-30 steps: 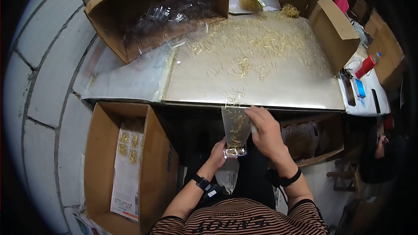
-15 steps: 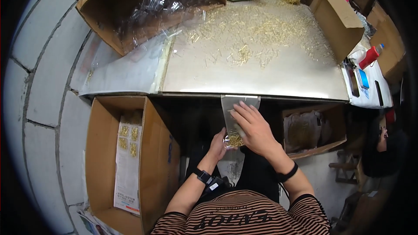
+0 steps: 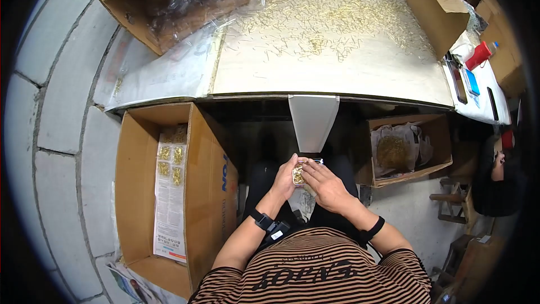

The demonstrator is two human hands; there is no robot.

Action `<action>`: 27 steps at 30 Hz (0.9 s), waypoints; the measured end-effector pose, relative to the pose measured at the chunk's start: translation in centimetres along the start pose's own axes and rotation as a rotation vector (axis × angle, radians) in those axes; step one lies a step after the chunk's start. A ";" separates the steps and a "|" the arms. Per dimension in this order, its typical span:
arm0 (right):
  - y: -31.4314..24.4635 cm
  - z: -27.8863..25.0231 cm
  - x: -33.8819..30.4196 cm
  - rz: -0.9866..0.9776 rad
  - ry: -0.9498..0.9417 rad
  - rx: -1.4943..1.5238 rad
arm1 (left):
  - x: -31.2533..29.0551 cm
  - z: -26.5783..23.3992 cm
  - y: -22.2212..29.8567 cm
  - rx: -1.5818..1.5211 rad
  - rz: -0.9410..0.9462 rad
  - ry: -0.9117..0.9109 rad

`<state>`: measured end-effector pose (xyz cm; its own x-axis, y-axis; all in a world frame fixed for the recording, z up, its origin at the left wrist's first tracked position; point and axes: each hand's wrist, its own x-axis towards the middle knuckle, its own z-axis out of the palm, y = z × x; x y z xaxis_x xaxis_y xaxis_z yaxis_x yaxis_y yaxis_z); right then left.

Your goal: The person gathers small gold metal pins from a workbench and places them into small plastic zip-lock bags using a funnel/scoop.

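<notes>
My left hand (image 3: 284,182) is closed around a small clear plastic box (image 3: 298,174) full of short gold-coloured metal pieces, perhaps pins. My right hand (image 3: 327,189) lies over the box's right side, fingers stretched out and close together, hiding part of it. Just beyond both hands, a pale chute (image 3: 314,121) slopes down from the table's front edge and narrows toward the box. Many thin gold-coloured pieces (image 3: 337,19) are scattered across the tabletop (image 3: 270,81).
At left, a tall cardboard box (image 3: 135,202) holds several small filled packs on printed paper. Clear plastic boxes fill another carton (image 3: 138,28) at the upper left. A lined carton (image 3: 413,177) sits under the table at right. A red bottle (image 3: 478,55) and a wooden stool (image 3: 450,202) are farther right.
Both hands and the small box have come toward me, away from the chute. My right hand has moved off the chute and onto the box. The view has tilted down slightly.
</notes>
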<state>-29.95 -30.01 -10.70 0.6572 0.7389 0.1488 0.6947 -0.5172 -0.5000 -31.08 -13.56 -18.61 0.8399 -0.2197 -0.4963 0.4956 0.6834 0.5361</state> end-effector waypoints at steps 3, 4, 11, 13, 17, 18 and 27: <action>-0.4 -0.6 -0.1 -0.016 0.035 0.066 | -1.4 0.4 0.7 -0.028 0.044 -0.012; -0.5 -1.1 -0.1 -0.013 0.044 0.142 | -2.1 1.0 1.2 0.006 0.052 0.002; -2.5 -2.6 0.8 -0.034 0.113 0.015 | -4.1 2.5 3.0 0.061 0.136 0.013; -2.6 -2.2 0.8 -0.072 0.055 -0.046 | -4.4 2.6 3.5 0.007 0.166 0.007; -3.4 -2.9 1.6 -0.075 0.022 -0.093 | -4.8 3.2 4.7 -0.013 0.200 0.001; -3.6 -2.6 1.9 -0.079 0.066 -0.082 | -4.9 3.4 5.1 0.004 0.236 -0.002; -3.1 -5.1 4.5 0.128 0.374 0.147 | -6.6 4.1 6.6 0.178 0.195 0.075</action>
<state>-27.64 -27.32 -4.13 0.8153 0.4510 0.3631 0.5690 -0.5079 -0.6468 -32.46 -10.48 -8.97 0.9077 -0.0396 -0.4178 0.3631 0.5731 0.7346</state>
